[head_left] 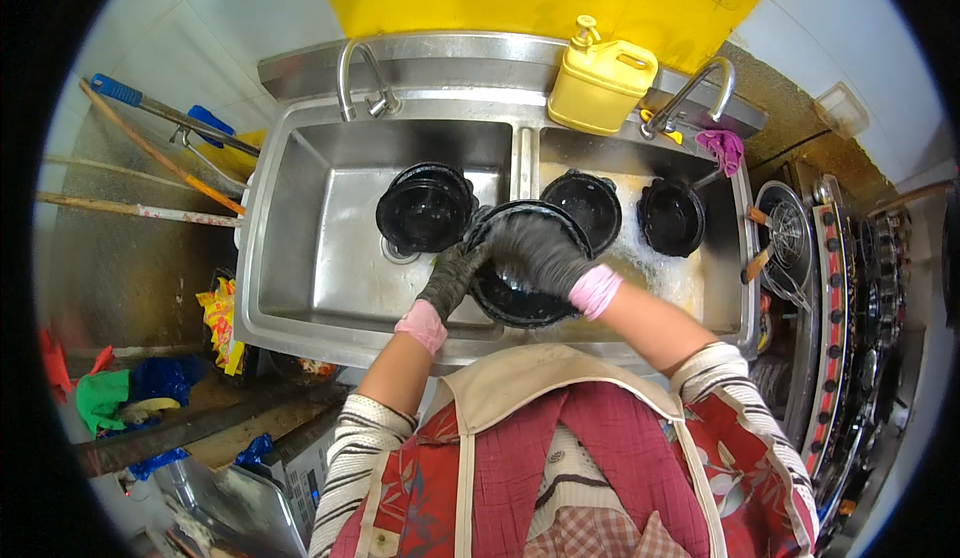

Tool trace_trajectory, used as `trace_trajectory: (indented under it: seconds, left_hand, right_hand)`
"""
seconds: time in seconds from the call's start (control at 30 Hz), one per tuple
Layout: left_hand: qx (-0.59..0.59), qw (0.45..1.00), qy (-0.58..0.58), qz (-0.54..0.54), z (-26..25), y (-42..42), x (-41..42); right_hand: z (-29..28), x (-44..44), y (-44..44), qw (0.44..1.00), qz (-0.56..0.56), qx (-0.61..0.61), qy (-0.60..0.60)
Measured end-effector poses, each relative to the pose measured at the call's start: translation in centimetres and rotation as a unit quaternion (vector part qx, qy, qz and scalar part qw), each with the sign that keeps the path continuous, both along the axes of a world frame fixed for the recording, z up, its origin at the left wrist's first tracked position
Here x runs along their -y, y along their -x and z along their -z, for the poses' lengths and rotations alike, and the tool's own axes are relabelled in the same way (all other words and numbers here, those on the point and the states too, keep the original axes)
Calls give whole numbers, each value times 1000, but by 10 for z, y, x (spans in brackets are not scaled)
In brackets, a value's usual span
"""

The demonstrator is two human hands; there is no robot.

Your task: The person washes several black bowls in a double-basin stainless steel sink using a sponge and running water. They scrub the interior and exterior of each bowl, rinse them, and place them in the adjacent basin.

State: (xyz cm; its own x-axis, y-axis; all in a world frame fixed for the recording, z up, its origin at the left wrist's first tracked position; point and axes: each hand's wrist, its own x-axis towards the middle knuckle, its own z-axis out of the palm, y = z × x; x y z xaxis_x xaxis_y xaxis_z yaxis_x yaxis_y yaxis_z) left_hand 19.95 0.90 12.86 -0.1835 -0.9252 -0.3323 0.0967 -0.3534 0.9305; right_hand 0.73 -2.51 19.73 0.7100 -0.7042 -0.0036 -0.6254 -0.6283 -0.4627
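Observation:
Both hands wear black gloves with pink cuffs. My left hand (454,279) grips the left rim of a large black bowl (517,310), tilted over the divider of the steel double sink. Blurred by motion, my right hand (544,254) is inside that bowl; whether it holds anything cannot be told. In the left basin (292,213) stands a stack of black bowls (424,216), beside the drain. Two more black bowls, one nearer the divider (585,209) and one farther right (671,216), sit in foamy, yellowish water in the right basin (724,273).
Behind the basins stand a left faucet (360,81), a yellow jug with a pump (602,85) and a right faucet (690,100). A purple cloth (721,151) hangs at the right corner. Wire strainers (785,235) lie beside a stove (832,318). Long handles (172,115) lean at the left.

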Motion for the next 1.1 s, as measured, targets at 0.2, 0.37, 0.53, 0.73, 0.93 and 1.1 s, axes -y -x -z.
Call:
trace_trajectory:
  seconds: [0.2, 0.37, 0.53, 0.73, 0.93, 1.1]
  left_hand:
    - [78, 997, 11, 24, -23, -10, 2]
    - [126, 979, 156, 40, 18, 5, 4]
    - [53, 995, 80, -2, 15, 9, -6]
    - [98, 988, 117, 1, 10, 18, 5]
    - [79, 994, 71, -25, -14, 14, -12]
    - [10, 999, -16, -32, -33, 11, -25]
  right_hand:
    - [-113, 1, -21, 873, -70, -418, -242]
    - [-89, 9, -36, 994, -5, -65, 84]
    - [-68, 52, -3, 978, 87, -159, 101]
    - [-68, 35, -5, 992, 52, -34, 106]
    - [-69, 56, -3, 987, 72, -126, 75]
    - [-83, 55, 33, 981, 94, -141, 92]
